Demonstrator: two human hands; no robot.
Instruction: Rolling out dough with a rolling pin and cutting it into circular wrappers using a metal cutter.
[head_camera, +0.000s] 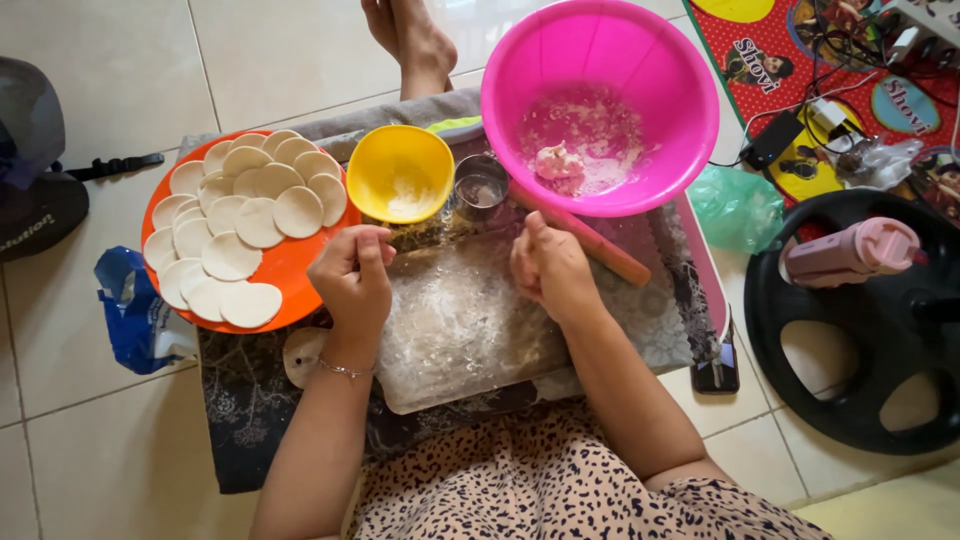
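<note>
Both hands hover over the floured board (460, 330), the left hand (352, 275) with fingers curled closed, apparently on a small bit of dough, the right hand (548, 268) loosely closed beside the rolling pin (600, 250); next seems flattening it there.

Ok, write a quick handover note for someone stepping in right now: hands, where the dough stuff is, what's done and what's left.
Left hand: closed, over the floured board's left edge; whether it holds dough is hidden.
Right hand: closed, beside the rolling pin.
Done: many cut dough rounds stacked on the orange plate.
Left: a dough lump in the pink basin.
Yellow bowl holds flour; metal cup beside it.
</note>
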